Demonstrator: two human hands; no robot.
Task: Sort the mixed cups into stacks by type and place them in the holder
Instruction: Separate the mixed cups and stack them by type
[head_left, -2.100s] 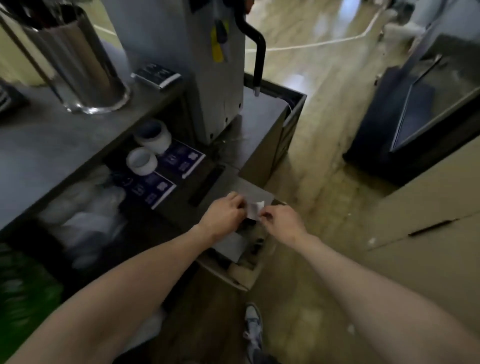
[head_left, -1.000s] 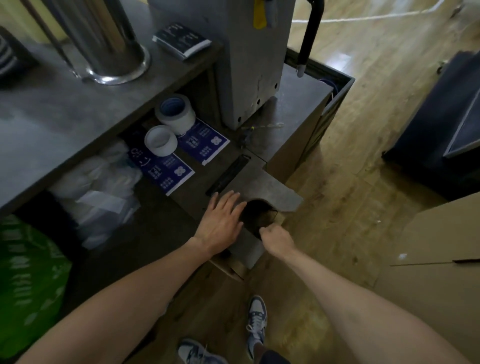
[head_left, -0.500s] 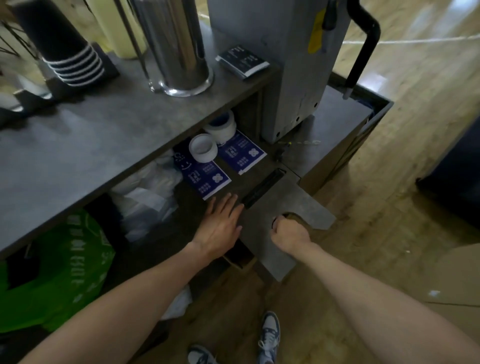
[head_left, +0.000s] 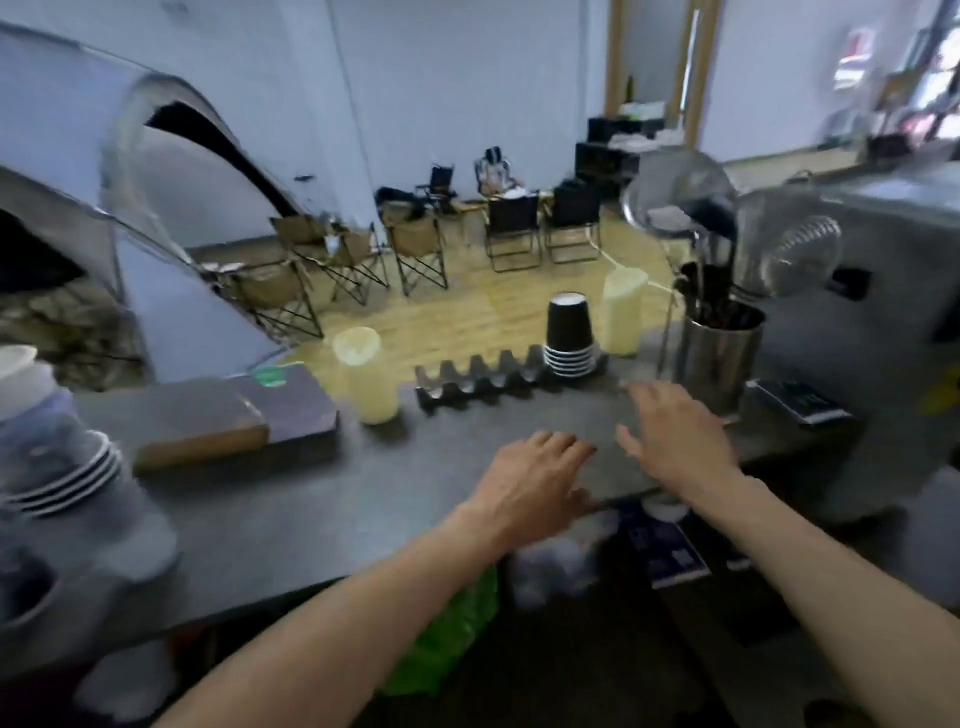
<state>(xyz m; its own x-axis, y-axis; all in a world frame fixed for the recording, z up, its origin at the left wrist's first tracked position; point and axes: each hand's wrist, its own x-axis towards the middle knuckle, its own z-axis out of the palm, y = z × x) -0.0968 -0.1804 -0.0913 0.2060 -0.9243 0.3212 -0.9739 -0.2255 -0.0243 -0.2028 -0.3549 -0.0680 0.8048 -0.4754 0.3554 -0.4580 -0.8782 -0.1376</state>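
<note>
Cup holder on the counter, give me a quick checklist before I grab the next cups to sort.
1. Left hand free: ok, fingers open, holding nothing.
2. Right hand free: ok, open above the counter.
3. Cup holder has free slots: ok, only the right end holds the black cup stack.
4. Black cup stack upright: ok.
5. Mixed cups at far left sorted: cannot tell, too blurred.
6. Yellowish cup stack in the holder: not ok, beside it.
</note>
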